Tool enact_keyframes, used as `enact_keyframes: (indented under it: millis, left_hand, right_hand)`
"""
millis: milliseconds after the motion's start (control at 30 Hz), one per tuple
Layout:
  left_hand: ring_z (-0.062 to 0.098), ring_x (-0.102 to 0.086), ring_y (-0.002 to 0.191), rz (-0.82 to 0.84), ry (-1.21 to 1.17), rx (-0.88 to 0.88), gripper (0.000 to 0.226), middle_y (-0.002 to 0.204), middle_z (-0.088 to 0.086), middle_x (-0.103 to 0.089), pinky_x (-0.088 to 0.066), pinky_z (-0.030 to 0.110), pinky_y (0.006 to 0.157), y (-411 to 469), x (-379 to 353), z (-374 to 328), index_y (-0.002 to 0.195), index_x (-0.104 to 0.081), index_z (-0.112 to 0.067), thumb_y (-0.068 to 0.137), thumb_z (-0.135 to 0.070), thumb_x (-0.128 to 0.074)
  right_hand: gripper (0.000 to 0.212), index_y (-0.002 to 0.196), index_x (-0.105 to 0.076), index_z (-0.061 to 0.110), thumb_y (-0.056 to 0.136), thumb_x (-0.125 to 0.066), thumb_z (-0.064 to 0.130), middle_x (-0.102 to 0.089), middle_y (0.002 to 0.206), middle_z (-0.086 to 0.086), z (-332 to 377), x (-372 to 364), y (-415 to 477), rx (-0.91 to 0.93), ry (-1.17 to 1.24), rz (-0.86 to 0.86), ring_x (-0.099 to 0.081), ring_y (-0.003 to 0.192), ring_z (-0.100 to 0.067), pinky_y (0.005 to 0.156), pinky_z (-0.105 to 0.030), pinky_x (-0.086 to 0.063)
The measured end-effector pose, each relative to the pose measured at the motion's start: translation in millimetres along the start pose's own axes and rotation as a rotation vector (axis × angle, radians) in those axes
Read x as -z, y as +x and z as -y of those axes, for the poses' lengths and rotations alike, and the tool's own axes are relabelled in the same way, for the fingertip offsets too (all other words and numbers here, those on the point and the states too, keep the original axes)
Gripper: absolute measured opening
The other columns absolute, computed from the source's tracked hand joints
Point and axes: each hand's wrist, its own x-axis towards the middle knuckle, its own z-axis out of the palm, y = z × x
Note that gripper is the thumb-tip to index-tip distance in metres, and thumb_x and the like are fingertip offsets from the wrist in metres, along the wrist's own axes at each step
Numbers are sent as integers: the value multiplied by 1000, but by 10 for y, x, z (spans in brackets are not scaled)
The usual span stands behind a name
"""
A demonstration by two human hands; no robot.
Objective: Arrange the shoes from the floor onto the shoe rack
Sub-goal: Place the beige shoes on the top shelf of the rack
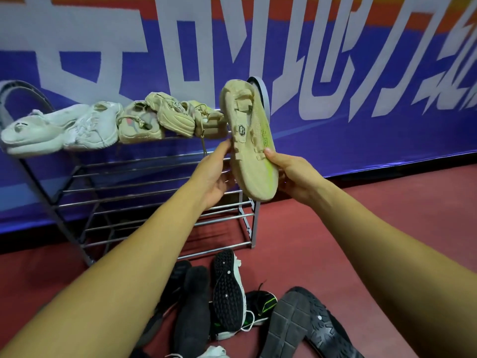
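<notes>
Beige ribbed rubber faces us: the beige sneaker with a neon yellow-green streak (247, 135) is held sole toward the camera, nearly upright, its upper end leaning a little left. The sole carries raised cross-bars and a small dark hexagonal badge near its middle. The yellow-green runs along the right edge toward the lower end.

We hold the sneaker in the air between both hands, in front of the right end of the grey metal shoe rack with chrome bars (144, 192), about level with its top tier. Our left hand (216, 174) grips the left edge, thumb on the sole and fingers behind. Our right hand (294, 174) grips the right edge, thumb pressed on the sole and fingers curled round the back.

On the top tier we count five shoes in a row, touching one another: two off-white sneakers (77, 127) at the left and three tan sneakers (139, 125) to their right.

On the red-brown floor (335, 228), just in front of the rack, lies a heap of dark shoes (192, 306). We count six, most of them sole up. Among them are a black studded sole with a white upper (227, 288) and a black shoe with green stripes (260, 303). A scrap of white shoe (214, 352) shows at the bottom edge, too cut off to tell more.

Behind the rack hangs a blue banner with large white characters (361, 125).
</notes>
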Motion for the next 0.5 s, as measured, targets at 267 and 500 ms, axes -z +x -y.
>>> enact_keyframes:
  millis: [267,500]
  left_hand:
    - [7,-60,60,99,177,18,7,75,-5,-71,-32,23,57,34,136,70,92,-67,-20,90,-25,-70]
    - [2,-55,56,-72,27,-60,16,64,-8,-64,-27,22,53,262,-93,77,81,-64,-20,92,-8,-62]
  right_hand:
    - [35,107,-74,2,88,-75,32,-73,102,-13,35,-56,255,33,89,-136,-57,86,-28,78,-40,-45]
    - [28,111,-68,8,92,-70,29,-54,65,4,52,109,295,70,157,40,-37,56,-8,57,-22,-26]
